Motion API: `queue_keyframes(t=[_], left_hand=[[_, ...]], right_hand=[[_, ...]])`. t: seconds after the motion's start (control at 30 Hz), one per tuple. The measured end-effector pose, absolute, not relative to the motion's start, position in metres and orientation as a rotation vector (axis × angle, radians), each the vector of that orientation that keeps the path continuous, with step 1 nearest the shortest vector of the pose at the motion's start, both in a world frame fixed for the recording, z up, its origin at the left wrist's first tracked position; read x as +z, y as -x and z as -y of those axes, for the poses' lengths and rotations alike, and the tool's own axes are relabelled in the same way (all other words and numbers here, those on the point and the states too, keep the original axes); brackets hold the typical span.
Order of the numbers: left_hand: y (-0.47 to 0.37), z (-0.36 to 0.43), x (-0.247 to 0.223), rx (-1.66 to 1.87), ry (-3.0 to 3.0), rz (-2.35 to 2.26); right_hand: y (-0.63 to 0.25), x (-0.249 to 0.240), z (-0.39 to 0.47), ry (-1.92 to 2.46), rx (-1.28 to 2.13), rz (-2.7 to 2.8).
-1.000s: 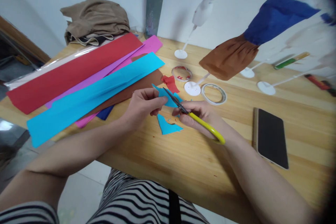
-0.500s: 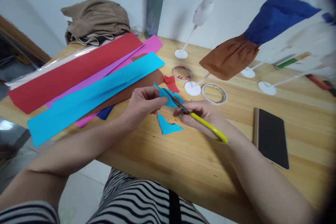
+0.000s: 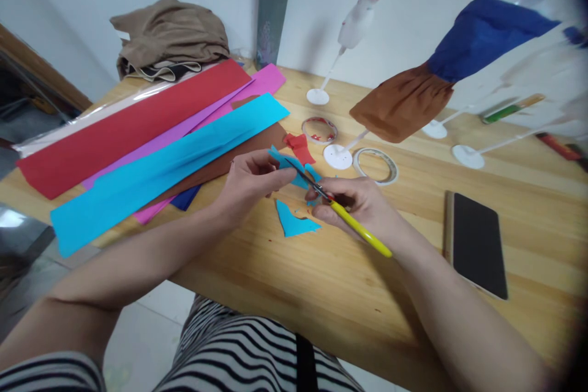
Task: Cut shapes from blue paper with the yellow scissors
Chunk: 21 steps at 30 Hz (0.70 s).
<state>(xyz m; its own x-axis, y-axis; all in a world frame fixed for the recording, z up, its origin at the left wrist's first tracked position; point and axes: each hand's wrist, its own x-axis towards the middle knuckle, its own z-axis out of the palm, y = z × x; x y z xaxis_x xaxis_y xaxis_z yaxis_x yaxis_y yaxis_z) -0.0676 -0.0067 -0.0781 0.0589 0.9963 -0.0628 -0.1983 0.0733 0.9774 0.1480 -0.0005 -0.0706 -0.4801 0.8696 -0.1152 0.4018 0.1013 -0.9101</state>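
Observation:
Between thumb and fingers my left hand (image 3: 256,179) pinches a small piece of blue paper (image 3: 287,160). My right hand (image 3: 353,199) is wrapped round the yellow-handled scissors (image 3: 358,226), whose blades lie across that paper, close to the left fingertips. Below the hands, a blue scrap (image 3: 294,222) rests on the wooden table (image 3: 257,275). A red scrap (image 3: 301,148) lies just behind the blades. Long sheets of blue paper (image 3: 169,168), red paper (image 3: 133,125) and brown paper (image 3: 257,146) overlap to the left.
Behind the hands are two tape rings (image 3: 392,171) (image 3: 320,130) and a white stand base (image 3: 337,157) under a doll form in a brown and blue paper dress (image 3: 407,104). A phone (image 3: 478,245) lies right. A bottle (image 3: 272,24) and folded cloth (image 3: 172,33) stand at the back.
The scissors' handles have closed together, and their blades have come nearer each other over the blue paper. My left hand has hardly moved.

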Motion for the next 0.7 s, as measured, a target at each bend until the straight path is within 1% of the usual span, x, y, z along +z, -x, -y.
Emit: queue_keyframes(t=[0.3,0.7], left_hand=[[0.067,0.005,-0.080,1.169,-0.999,-1.094],[0.069,0.004,-0.073,1.133,-1.069,-1.121]], right_hand=[[-0.152,-0.083,-0.002,1.133,1.456,1.870],[-0.149,-0.070,-0.004,1.159,1.558,1.934]])
